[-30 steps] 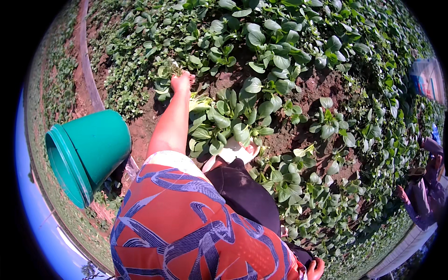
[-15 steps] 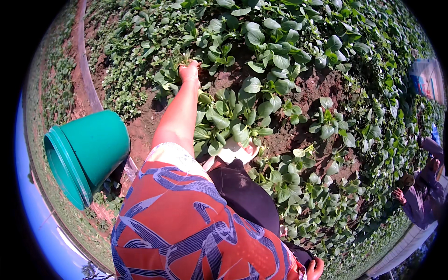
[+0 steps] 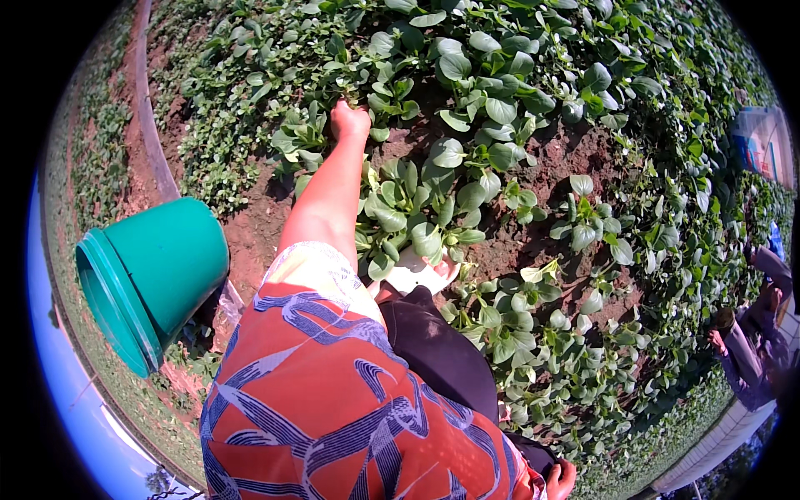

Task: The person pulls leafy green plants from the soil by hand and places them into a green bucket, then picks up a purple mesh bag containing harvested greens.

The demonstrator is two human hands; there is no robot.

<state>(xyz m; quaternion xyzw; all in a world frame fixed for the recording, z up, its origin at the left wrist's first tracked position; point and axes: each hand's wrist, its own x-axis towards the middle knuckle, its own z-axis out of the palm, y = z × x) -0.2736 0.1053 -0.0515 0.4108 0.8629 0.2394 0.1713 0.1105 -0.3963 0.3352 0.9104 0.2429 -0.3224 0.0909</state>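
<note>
My left hand (image 3: 350, 121) is stretched out among low green leafy plants (image 3: 300, 137). Its fingers are closed down at leaf level, and what they grip is hidden by the hand and the leaves. Close to its right grow larger broad-leaved greens (image 3: 400, 92). Under my forearm stands another clump of the same greens (image 3: 400, 200). At the bottom edge my right hand (image 3: 561, 479) lies beside the dark cloth at my knee. Its visible fingers are bent and close together; anything inside them is hidden.
A green bucket (image 3: 167, 271) lies tipped on its side at the left, near a pale hose or strip (image 3: 154, 125). My white footwear (image 3: 408, 273) presses against the greens. At the right edge another person (image 3: 754, 342) crouches among plants, with a pale container (image 3: 762, 146) farther up.
My left hand held an uprooted weed tuft with roots showing. The hand has shifted slightly right, down among the leaves, and that tuft no longer shows. My right hand stays put.
</note>
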